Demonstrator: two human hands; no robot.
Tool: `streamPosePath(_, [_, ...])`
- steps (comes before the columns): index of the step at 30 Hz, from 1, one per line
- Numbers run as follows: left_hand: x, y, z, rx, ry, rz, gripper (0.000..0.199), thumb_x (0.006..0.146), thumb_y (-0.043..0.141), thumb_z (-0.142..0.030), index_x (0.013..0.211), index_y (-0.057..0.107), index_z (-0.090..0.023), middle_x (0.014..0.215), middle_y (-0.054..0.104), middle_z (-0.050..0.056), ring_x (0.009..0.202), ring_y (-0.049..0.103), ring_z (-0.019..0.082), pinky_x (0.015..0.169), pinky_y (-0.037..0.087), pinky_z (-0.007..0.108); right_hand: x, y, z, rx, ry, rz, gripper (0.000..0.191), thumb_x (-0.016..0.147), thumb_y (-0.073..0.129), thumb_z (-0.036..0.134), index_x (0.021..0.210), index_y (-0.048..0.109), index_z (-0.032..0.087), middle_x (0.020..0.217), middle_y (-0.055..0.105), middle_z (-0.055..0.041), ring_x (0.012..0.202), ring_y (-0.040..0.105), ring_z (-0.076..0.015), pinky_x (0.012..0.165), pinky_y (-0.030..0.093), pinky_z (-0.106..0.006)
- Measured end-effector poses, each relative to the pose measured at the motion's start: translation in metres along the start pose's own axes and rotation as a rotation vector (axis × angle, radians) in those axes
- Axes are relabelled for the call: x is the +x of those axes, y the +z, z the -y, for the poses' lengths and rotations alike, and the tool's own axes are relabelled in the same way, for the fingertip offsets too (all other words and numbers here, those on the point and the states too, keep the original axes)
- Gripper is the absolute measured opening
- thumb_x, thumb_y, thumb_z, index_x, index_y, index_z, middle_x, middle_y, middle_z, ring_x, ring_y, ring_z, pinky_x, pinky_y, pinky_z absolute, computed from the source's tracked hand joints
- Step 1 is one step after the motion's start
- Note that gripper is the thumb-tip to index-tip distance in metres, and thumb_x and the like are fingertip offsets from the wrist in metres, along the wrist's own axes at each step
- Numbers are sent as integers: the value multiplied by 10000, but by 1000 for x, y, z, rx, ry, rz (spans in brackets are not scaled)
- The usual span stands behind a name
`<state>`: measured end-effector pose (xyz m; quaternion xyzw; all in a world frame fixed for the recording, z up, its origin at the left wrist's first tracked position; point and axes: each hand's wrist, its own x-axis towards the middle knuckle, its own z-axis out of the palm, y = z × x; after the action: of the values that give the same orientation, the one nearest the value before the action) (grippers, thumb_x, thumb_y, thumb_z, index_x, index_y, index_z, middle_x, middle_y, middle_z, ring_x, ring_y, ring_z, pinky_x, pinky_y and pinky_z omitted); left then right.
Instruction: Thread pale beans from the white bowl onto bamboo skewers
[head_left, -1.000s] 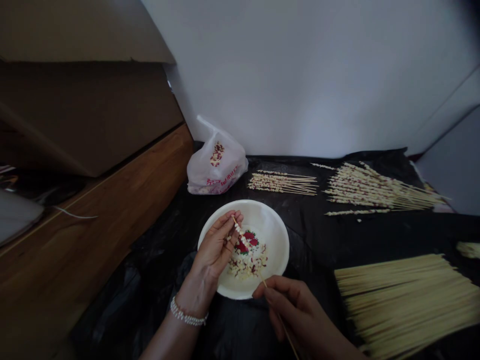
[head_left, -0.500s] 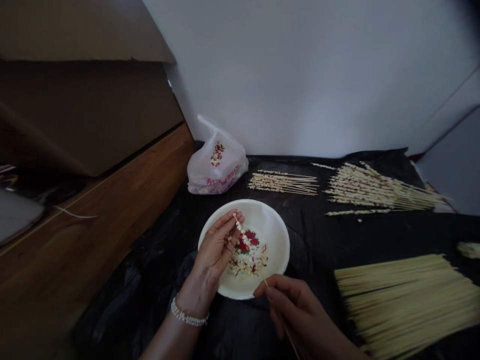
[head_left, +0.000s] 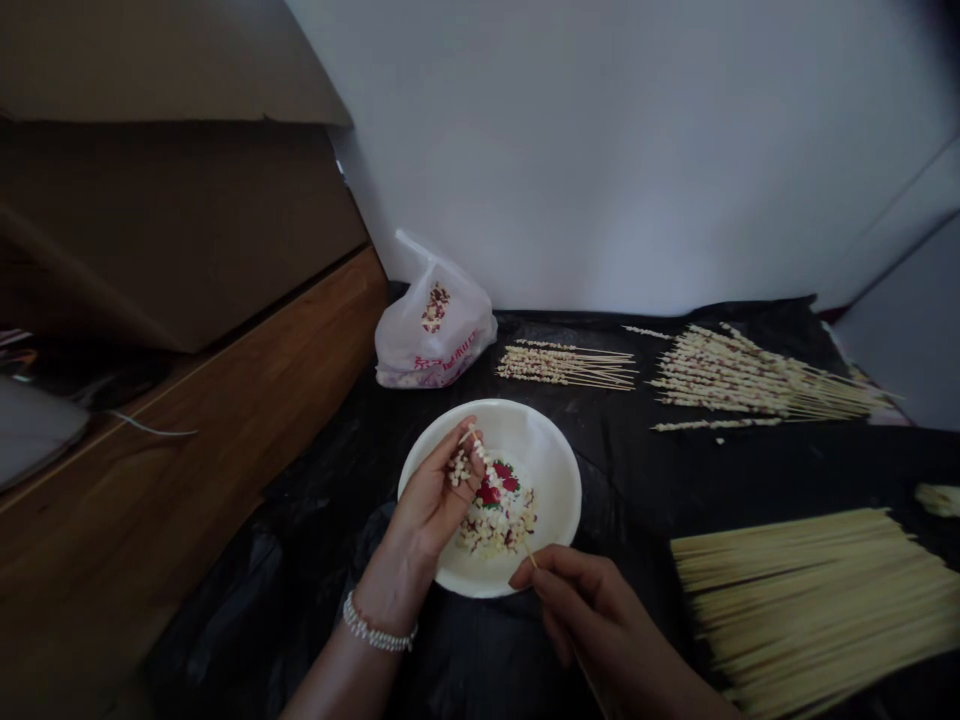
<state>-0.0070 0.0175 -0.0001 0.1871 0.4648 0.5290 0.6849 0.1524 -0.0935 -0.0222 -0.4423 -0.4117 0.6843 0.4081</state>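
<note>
My right hand (head_left: 585,610) pinches a thin wooden skewer (head_left: 529,548), which slants up and left across the white bowl (head_left: 559,470). Small cream-coloured pieces are threaded along its upper part. At its tip, the fingers and thumb of my left hand (head_left: 424,505) close on one of these small pieces (head_left: 469,432). More loose pieces (head_left: 459,468) lie in the cupped left palm. Below, a heap of cream and dark-red pieces (head_left: 495,528) covers part of the bowl's floor, beside a printed red flower.
Behind the bowl stands a white plastic bag (head_left: 435,335) holding similar pieces. Filled skewers lie in a small group (head_left: 562,365) and a larger pile (head_left: 735,380). Bare skewers (head_left: 817,600) are spread at right on black plastic sheeting (head_left: 622,480). Cardboard (head_left: 180,220) rises at left.
My left fingers have shifted slightly at the skewer's tip, and the palm has turned so that its loose pieces show more. The right hand has barely moved.
</note>
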Motion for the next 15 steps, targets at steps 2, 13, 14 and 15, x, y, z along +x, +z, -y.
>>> streamPosePath(2, [-3, -4, 0, 53, 22, 18, 443, 718, 663, 16, 1107, 703, -192, 1193, 681, 67, 1010, 654, 171, 844, 544, 218, 0, -1, -2, 16, 9, 15, 278, 905, 575, 427, 855, 687, 178, 449, 384, 89, 431, 266, -84, 455, 183, -246])
streamPosePath(13, [-18, -15, 1, 272, 269, 141, 664, 595, 783, 7, 1211, 661, -208, 1371, 583, 73, 1354, 418, 279, 1119, 331, 344, -1, -1, 1, 72, 50, 29, 303, 881, 604, 450, 840, 709, 169, 437, 384, 90, 418, 245, -77, 448, 165, -248])
streamPosePath(14, [-18, -15, 1, 237, 253, 140, 661, 597, 784, 4, 1211, 660, -208, 1354, 594, 78, 1355, 415, 278, 1116, 336, 345, -1, -1, 2, 74, 54, 23, 305, 878, 605, 451, 842, 710, 167, 436, 381, 91, 417, 241, -77, 445, 163, -248])
streamPosePath(15, [-18, -16, 1, 201, 229, 133, 651, 603, 783, 0, 1208, 661, -208, 1335, 606, 83, 1356, 414, 276, 1110, 345, 343, -1, -1, 2, 78, 57, 16, 308, 875, 605, 453, 845, 711, 165, 437, 379, 90, 419, 239, -77, 443, 161, -247])
